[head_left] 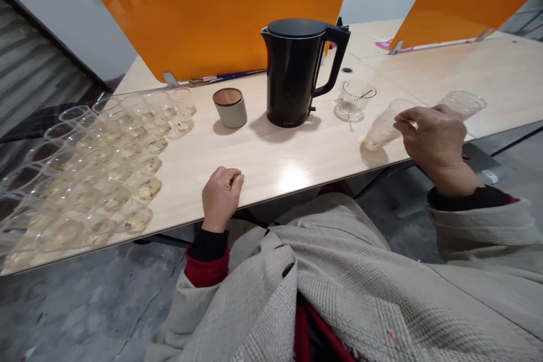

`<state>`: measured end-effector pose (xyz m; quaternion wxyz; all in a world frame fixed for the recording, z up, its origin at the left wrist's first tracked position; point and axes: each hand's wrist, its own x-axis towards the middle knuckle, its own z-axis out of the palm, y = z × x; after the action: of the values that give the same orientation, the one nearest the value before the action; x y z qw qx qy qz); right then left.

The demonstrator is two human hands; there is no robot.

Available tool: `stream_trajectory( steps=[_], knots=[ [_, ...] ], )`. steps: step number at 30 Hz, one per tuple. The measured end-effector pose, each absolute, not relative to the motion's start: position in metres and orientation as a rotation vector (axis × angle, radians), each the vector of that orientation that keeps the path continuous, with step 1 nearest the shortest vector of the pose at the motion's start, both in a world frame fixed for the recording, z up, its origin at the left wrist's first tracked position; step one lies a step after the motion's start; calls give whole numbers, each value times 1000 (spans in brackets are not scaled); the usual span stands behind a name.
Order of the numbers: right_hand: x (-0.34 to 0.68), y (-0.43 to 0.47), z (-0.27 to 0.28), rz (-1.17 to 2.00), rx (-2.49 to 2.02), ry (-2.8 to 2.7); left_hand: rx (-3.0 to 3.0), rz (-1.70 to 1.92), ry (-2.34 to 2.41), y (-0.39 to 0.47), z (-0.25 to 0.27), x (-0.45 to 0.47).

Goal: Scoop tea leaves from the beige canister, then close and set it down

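My left hand [221, 192] rests at the table's front edge in a loose fist, with nothing visible in it. My right hand [439, 136] is raised at the right, thumb and fingertips pinched together beside the mouth of an upright stack of clear plastic cups [379, 129]. Whatever lies between those fingertips is hidden or too small to name. Behind that hand, a second group of clear plastic cups [469, 103] lies on its side, partly covered. A ribbed clear glass cup [352, 103] with a thin utensil in it stands left of the upright stack.
A black electric kettle [292, 76] stands mid-table, its handle to the right. Left of it is a grey canister [231, 110] with a wooden lid. Many clear cups [112, 172] with small dark bits inside crowd the left end. Orange dividers [203, 28] rise behind.
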<state>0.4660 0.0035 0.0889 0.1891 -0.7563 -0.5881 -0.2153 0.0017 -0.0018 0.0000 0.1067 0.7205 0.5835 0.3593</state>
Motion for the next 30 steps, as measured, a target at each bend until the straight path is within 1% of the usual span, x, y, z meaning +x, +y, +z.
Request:
stream_trajectory(
  steps=[8,16,20,22,24,27,30],
  knots=[
    [460,3,96,-522,-2159,-1622,2138,1062,1711,-1,-2,0],
    [464,-11,115,-708,-1960,-1542,2134,1064,1709,-1,-2,0],
    [436,-26,132,-786,-1699,-1560,2124,1043,1727,-2,-1,2],
    [407,-27,135,-688,-1527,-1626,2117,1034,1734,-3,0,3],
    [373,-19,129,-488,-1396,-1737,2111,1030,1728,-4,1,4],
    [320,9,112,-179,-1287,-1922,2108,1018,1713,-5,1,4],
    [276,45,93,-5,-1217,-2057,2108,1005,1707,-5,1,4]
  ],
)
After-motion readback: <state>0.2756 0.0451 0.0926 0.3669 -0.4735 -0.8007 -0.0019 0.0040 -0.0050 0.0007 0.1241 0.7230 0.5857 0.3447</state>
